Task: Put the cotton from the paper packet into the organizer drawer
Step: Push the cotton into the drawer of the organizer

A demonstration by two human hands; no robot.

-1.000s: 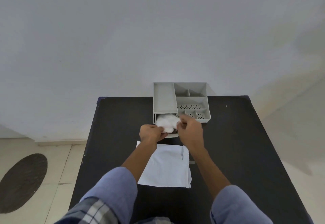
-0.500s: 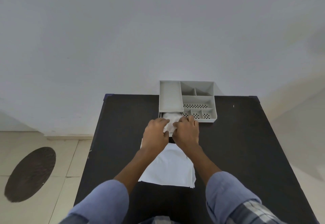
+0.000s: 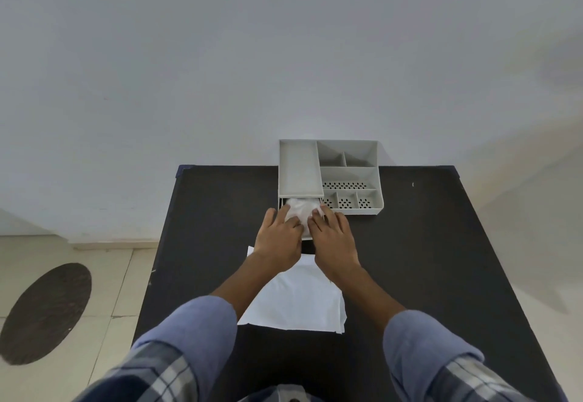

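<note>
A grey plastic organizer (image 3: pixel 299 168) stands at the far edge of the black table (image 3: pixel 426 259). Its drawer (image 3: pixel 307 237) is pulled out toward me at the lower left. White cotton (image 3: pixel 299 210) lies in the drawer. My left hand (image 3: pixel 277 240) and my right hand (image 3: pixel 331 240) rest palm-down side by side over the drawer, fingertips pressing on the cotton. The hands hide most of the drawer. The white paper packet (image 3: pixel 299 303) lies flat and unfolded on the table just behind my wrists.
The organizer's right half (image 3: pixel 350 180) has several open compartments, some with perforated floors. A pale wall rises right behind the table. Tiled floor (image 3: pixel 104 275) with a dark oval mat (image 3: pixel 44 313) lies to the left of the table.
Both hands moved forward and turned flat onto the cotton, which has gone lower into the drawer. One second ago they held the cotton above the drawer front.
</note>
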